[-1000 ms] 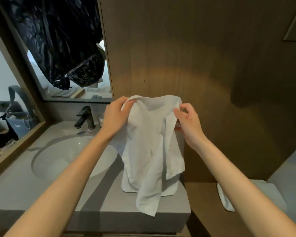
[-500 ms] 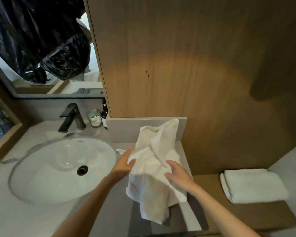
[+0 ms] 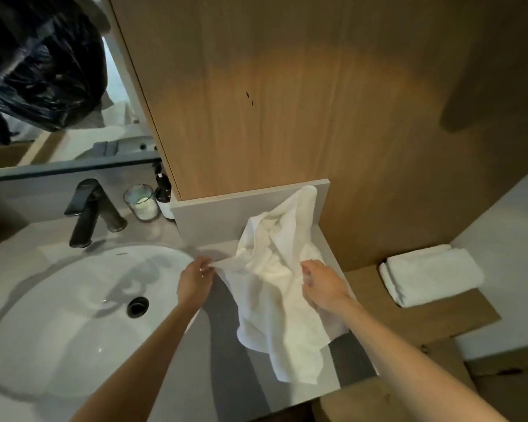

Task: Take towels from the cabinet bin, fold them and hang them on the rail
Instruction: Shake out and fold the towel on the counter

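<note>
A crumpled white towel (image 3: 275, 287) lies on the grey counter (image 3: 223, 345) to the right of the sink, its far end resting against the low grey backsplash. My left hand (image 3: 194, 280) pinches the towel's left corner and holds it stretched out toward the sink. My right hand (image 3: 322, 284) grips the towel's right side with curled fingers. A second white towel (image 3: 432, 274), folded, lies on the wooden ledge to the right. No rail or cabinet bin is in view.
A white oval sink (image 3: 73, 324) with a black faucet (image 3: 87, 211) fills the left. A glass candle (image 3: 142, 202) and a dark bottle (image 3: 163, 196) stand behind it. A wooden wall panel (image 3: 287, 102) rises behind the counter; a mirror (image 3: 58, 86) hangs at upper left.
The towel was held up in the air; both hands have brought it down onto the counter. My left hand has since pulled one corner out to the left.
</note>
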### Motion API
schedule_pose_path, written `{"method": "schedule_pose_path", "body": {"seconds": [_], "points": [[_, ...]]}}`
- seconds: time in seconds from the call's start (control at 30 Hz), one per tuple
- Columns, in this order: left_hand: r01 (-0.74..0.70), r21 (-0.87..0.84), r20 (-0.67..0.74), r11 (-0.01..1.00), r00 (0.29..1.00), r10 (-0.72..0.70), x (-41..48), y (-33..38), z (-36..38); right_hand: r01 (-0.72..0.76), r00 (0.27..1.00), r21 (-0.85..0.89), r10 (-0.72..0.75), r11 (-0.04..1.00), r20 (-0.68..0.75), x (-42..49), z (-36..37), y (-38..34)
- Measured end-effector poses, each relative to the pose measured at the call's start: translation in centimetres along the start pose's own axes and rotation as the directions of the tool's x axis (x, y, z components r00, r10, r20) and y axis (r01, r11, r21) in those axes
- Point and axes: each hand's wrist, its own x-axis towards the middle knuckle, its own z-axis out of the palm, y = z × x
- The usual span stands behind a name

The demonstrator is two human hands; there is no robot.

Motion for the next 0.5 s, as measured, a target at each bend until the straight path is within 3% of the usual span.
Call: {"method": "schedule_pose_path", "body": {"seconds": [0.17,0.33,0.4,0.5], "points": [[-0.011,-0.147,-0.155,0.989,0.988,-0.012,-1.7,1.5,-0.6,-0.101,0.993,-0.044,0.098,0.994,-0.066,1.3,0.1,-1.4],[-0.152,-0.328,-0.133,0.932,0.985,0.114,-4.3,5.3,-1.7,-0.104,0.993,0.020,0.105,0.994,-0.050,1.4,-0.3,-0.3],[-0.183,-0.360,-0.099,0.915,0.983,0.158,-5.0,7.1,-1.9,-0.075,0.995,-0.018,0.073,0.997,-0.066,1.1,-0.4,-0.1],[-0.231,-0.319,-0.097,0.919,0.973,0.210,-5.8,9.9,-1.9,0.069,0.991,-0.166,-0.086,0.984,-0.100,0.4,-0.1,0.5]]}}
